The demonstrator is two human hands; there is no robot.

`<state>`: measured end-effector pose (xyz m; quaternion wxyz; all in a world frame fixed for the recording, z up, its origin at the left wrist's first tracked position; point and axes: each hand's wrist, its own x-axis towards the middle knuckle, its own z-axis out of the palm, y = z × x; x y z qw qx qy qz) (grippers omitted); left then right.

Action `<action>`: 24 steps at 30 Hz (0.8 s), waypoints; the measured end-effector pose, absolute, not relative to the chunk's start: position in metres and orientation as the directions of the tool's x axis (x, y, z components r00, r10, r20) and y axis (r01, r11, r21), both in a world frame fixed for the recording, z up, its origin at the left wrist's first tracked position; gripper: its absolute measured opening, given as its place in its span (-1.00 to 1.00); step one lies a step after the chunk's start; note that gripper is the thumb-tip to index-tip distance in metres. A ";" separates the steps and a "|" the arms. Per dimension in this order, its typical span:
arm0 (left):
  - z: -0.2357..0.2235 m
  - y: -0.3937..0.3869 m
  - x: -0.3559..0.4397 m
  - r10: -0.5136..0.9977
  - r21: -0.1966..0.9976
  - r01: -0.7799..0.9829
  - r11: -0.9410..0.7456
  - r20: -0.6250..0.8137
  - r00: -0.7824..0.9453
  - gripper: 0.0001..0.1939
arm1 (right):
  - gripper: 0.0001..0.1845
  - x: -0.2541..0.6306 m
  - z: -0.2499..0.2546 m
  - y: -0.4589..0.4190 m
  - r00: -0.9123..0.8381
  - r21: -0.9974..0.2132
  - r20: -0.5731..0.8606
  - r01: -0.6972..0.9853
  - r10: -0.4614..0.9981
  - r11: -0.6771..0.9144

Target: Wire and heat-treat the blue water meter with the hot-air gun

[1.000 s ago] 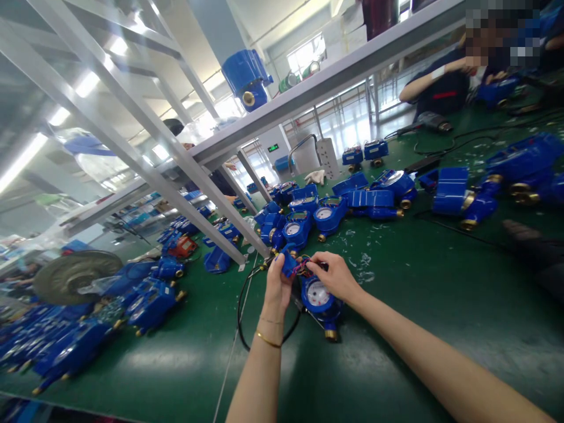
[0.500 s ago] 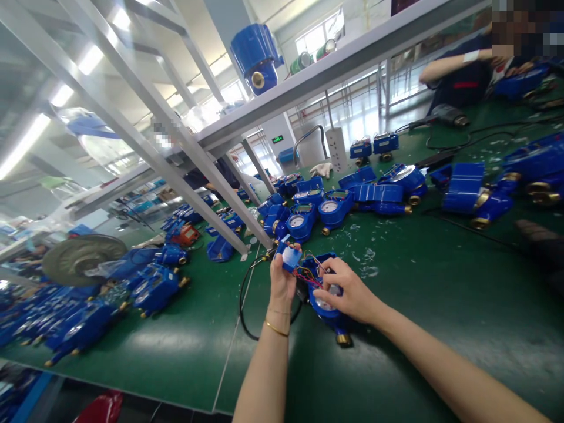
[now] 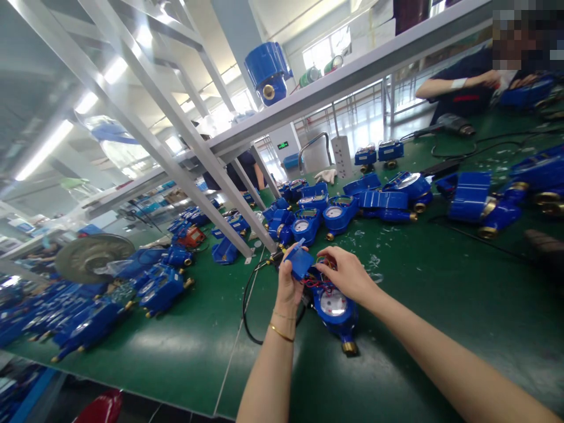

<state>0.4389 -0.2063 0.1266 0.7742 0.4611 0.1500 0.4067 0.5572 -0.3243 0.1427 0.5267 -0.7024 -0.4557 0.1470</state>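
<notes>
A blue water meter (image 3: 333,305) with a round dial and a brass end lies on the green bench in front of me. My left hand (image 3: 288,288) grips a small blue box-shaped part (image 3: 301,262) just above the meter's upper end. Red and other coloured wires (image 3: 318,283) run from beside that part into the meter's housing. My right hand (image 3: 346,271) is over the housing, its fingers bent and closed among the wires. Whatever its fingertips pinch is too small to make out; a wire is likely but partly hidden.
Several more blue meters (image 3: 339,212) stand behind my hands. Others crowd the left side near a grey-green round disc (image 3: 94,258). A metal shelf frame (image 3: 220,176) slants across the bench. A heat gun (image 3: 457,124) lies at right, where a co-worker (image 3: 467,88) handles another meter.
My left hand has turned the small part, so its blue face shows instead of the pale one. My right hand has moved up off the dial to the wires.
</notes>
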 end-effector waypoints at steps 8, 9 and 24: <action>0.125 -0.213 0.443 0.850 0.776 -0.568 0.273 0.082 0.520 -0.42 | -0.67 0.557 0.121 -0.331 0.448 -0.835 0.292 0.551 0.845 -0.004; 0.124 -0.214 0.443 0.857 0.768 -0.578 0.276 0.076 0.510 -0.42 | -0.69 0.557 0.121 -0.335 0.433 -0.822 0.302 0.569 0.849 0.003; 0.121 -0.224 0.441 0.869 0.767 -0.586 0.262 0.077 0.489 -0.38 | -0.85 0.542 0.145 -0.320 0.312 -0.983 0.069 0.186 0.947 0.010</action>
